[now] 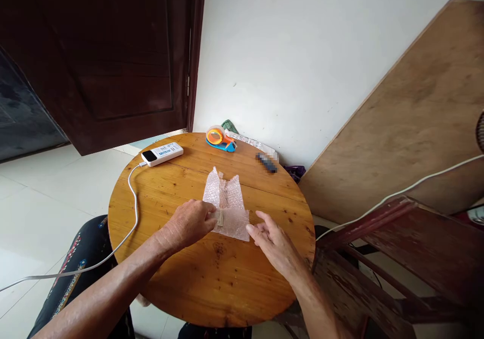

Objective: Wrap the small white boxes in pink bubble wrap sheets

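Note:
A piece of clear bubble wrap (232, 223) lies on the round wooden table, its near part folded over and a strip of tape or a label showing at the middle. Its far end spreads into two raised corners. At the left edge of the wrap, my left hand (192, 223) is closed, thumb and forefinger on the plastic. My right hand (273, 243) is beside the right edge with fingers apart and curved; its thumb tip is at the wrap's near right corner. Whether anything lies inside the folds, I cannot tell.
On the wooden table (181, 283), a white device (163, 154) with a cable stands at the back left. An orange and blue tape dispenser (221, 138) sits at the back, near a dark blurred object (266, 162). A wall and a brown door (124, 52) stand behind.

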A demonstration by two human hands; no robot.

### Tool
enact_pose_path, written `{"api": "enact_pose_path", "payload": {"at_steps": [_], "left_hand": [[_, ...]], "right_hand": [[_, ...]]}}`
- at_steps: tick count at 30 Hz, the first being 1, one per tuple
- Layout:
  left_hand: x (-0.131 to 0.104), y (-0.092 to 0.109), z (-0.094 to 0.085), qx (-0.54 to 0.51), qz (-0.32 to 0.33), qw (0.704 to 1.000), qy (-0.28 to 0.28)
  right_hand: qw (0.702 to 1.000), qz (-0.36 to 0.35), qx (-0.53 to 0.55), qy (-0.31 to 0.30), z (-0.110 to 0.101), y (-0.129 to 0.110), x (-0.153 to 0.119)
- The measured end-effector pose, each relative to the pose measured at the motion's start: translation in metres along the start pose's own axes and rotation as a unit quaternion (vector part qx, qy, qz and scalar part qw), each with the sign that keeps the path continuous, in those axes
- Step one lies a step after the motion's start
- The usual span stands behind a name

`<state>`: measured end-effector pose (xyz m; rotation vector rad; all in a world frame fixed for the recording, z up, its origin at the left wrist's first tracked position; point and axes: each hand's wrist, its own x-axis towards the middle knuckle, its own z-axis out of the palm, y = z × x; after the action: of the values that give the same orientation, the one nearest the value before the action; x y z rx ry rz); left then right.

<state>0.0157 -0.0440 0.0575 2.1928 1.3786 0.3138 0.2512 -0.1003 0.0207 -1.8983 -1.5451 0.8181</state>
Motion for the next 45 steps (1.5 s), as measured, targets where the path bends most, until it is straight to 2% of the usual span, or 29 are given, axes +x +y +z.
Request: {"api": "enact_pose_path", "payload": {"at_steps": [4, 8, 12, 15, 20, 27, 34, 38, 42, 45], "left_hand": [[-0.002, 0.000, 0.003, 0.068, -0.006, 0.998, 0.010], [0.002, -0.006, 0.007, 0.090, 0.071, 0.993, 0.043], [0.008, -0.013, 0.010, 0.063, 0.132, 0.988, 0.042], [0.009, -0.013, 0.009, 0.042, 0.138, 0.989, 0.034], [0.009, -0.008, 0.005, 0.038, 0.124, 0.992, 0.012], [0.014, -0.010, 0.006, 0.018, 0.133, 0.991, 0.015], [0.014, -0.020, 0.017, -0.077, 0.103, 0.991, 0.049], [0.013, -0.027, 0.022, -0.135, 0.132, 0.980, 0.054], [0.011, -0.037, 0.028, -0.207, 0.141, 0.966, 0.071], [0.010, -0.038, 0.031, -0.243, 0.115, 0.959, 0.094]], "right_hand": [[0.999, -0.006, -0.027, 0.030, 0.016, -0.017, 0.009], [0.999, -0.012, -0.005, 0.053, 0.028, -0.024, 0.020], [0.996, -0.026, 0.063, 0.063, 0.038, -0.022, 0.025], [0.991, -0.040, 0.090, 0.090, 0.042, -0.025, 0.025], [0.983, -0.058, 0.139, 0.102, 0.048, -0.040, 0.023], [0.970, -0.022, 0.240, 0.034, 0.056, -0.064, 0.024], [0.977, -0.046, 0.205, -0.037, 0.052, -0.068, 0.017], [0.977, -0.063, 0.188, -0.077, 0.050, -0.065, 0.013], [0.986, -0.098, 0.119, -0.063, 0.053, -0.065, 0.013], [0.988, -0.136, 0.066, -0.043, 0.054, -0.065, 0.014]]}}
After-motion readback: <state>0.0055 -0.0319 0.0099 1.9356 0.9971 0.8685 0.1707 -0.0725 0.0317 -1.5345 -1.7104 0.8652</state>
